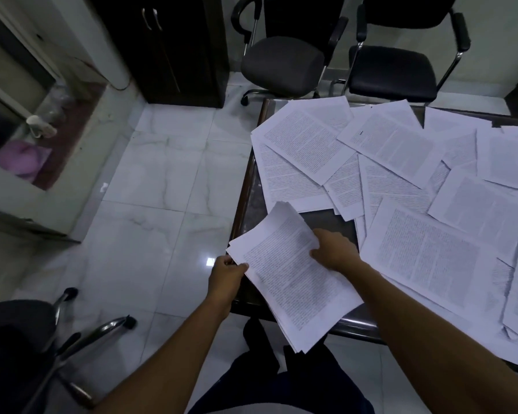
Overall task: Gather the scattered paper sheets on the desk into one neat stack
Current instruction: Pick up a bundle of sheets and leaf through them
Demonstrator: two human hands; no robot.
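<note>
Gathering is partway, I judge: my left hand (226, 271) pinches the corner of the collected stack (293, 279), which hangs over the tabletop (248, 201) corner, and my right hand (334, 249) grips its far edge. Loose sheets (401, 174) overlap across the rest. Next I'd free the right hand for the nearest sheet. Print is unreadable; rightmost sheets are cut off.

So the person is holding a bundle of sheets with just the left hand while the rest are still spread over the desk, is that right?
Not quite: both hands hold it. In the head view the left hand grips the bundle of sheets at its left edge, and the right hand holds its right edge. The rest of the sheets are still spread over the desk.
</note>
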